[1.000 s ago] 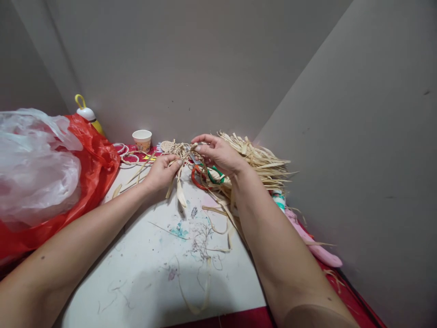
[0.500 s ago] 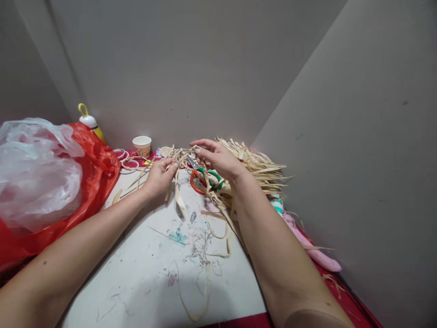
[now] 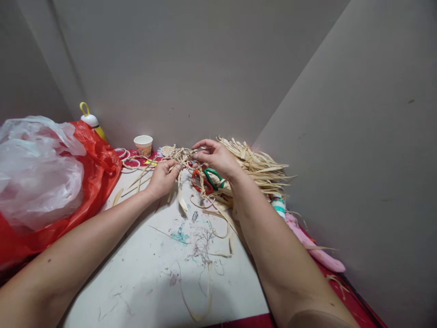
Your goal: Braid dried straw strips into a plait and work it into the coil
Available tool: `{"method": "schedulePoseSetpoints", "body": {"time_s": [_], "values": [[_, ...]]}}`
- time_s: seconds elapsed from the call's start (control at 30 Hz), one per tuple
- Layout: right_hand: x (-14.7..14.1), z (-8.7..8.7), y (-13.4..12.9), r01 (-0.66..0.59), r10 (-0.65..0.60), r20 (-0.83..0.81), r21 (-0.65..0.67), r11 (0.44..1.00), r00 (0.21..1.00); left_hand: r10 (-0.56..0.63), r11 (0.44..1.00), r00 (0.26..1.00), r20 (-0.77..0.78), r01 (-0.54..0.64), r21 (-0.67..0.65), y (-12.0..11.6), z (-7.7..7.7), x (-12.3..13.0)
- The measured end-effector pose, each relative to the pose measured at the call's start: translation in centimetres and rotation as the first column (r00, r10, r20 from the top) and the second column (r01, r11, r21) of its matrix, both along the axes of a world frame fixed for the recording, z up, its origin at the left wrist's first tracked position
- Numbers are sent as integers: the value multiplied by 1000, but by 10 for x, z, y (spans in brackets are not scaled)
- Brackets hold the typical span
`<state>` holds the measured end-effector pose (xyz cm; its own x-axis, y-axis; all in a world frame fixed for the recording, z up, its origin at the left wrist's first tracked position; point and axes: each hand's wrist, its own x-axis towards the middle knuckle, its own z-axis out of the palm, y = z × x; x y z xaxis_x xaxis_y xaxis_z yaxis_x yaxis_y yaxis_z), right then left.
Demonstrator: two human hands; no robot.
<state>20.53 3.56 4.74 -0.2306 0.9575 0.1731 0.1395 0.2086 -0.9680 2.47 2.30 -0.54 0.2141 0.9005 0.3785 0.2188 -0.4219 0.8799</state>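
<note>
Between my hands, near the back of the white board, is a knotted, twisted piece of pale dried-straw work (image 3: 183, 155). My left hand (image 3: 164, 177) pinches its near left side, and a flat loose strip (image 3: 181, 199) hangs below the fingers. My right hand (image 3: 215, 157) has thumb and fingers closed on the straw at the right side, with the forefinger stretched out above. Scissors with one red and one green handle loop (image 3: 213, 172) lie just under my right hand. Their blades are mostly hidden behind the fingers and straw.
A heap of straw strips (image 3: 262, 166) lies right of my right hand. A paper cup (image 3: 143, 146) and white cord loops (image 3: 131, 163) stand back left. Red and clear plastic bags (image 3: 105, 159) fill the left. A pink object (image 3: 322, 255) lies right, before the grey wall (image 3: 205, 68).
My right hand has lowered slightly, and the straw in it shifts with it. The scissors' handles have turned a little and their blades are now covered. My left hand keeps its pinch.
</note>
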Motion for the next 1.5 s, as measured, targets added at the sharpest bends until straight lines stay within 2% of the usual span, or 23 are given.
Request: {"method": "schedulePoseSetpoints", "body": {"time_s": [0.07, 0.17, 0.27, 0.37, 0.57, 0.67, 0.87, 1.0, 1.2, 1.4, 1.5], "values": [[0, -1, 1, 7, -7, 42, 10, 1000, 999, 5, 999, 1000, -4, -5, 50, 0, -1, 0], [-1, -6, 5, 47, -67, 158, 131, 990, 985, 2, 997, 1000, 3, -2, 83, 1, -1, 0], [-1, -13, 13, 114, -196, 264, 296, 948, 944, 2, 997, 1000, 15, -3, 80, -1, 0, 0], [-1, -18, 19, 145, -254, 259, 374, 916, 932, 9, 996, 1000, 29, -11, 87, -3, 1, 2], [1, -11, 11, 91, -123, 164, 188, 978, 979, 21, 1000, 990, 136, -22, 2, -4, 2, 4], [1, -9, 7, 66, -91, 170, 150, 987, 981, 25, 999, 985, 169, -20, -29, -4, 3, 4], [1, -16, 12, 125, -153, 196, 151, 981, 969, -4, 1000, 984, 177, 10, -29, -5, 1, 5], [0, -19, 13, 118, -145, 178, 157, 981, 973, -11, 1000, 984, 176, 16, -26, -4, -2, 5], [1, -13, 7, 101, -112, 112, 97, 990, 987, 1, 999, 983, 181, 6, -36, -4, -1, 4], [2, -15, 9, 59, -81, 198, 117, 991, 977, 5, 999, 981, 192, 5, -54, -5, -1, 5], [1, -22, 13, 59, -125, 299, 221, 973, 946, -14, 996, 978, 209, 33, -89, -5, -1, 6]]}}
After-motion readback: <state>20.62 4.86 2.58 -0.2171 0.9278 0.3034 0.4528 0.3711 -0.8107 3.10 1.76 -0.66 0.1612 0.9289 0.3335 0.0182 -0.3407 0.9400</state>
